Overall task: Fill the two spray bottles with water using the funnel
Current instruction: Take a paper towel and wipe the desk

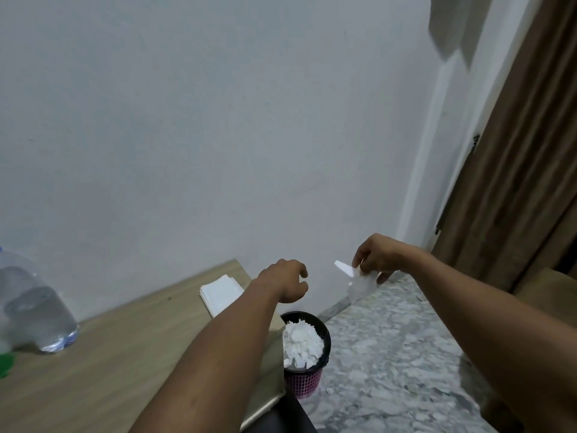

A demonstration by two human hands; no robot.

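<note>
Now both arms stretched out past desk's (131,335) right edge, above bin (307,354) of white scraps on floor. Right hand (379,256) pinches clear spray bottle (359,281) by white nozzle, held in air. Left hand (288,281) empty, fingers loosely curled. Water bottle (34,314) at desk's left edge, blurred, cut off. Folded tissues (220,293) near far right corner.

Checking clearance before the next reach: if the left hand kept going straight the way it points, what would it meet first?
Probably the white wall; the left hand points forward past the table edge, nothing visibly between, though depth is unclear.
</note>
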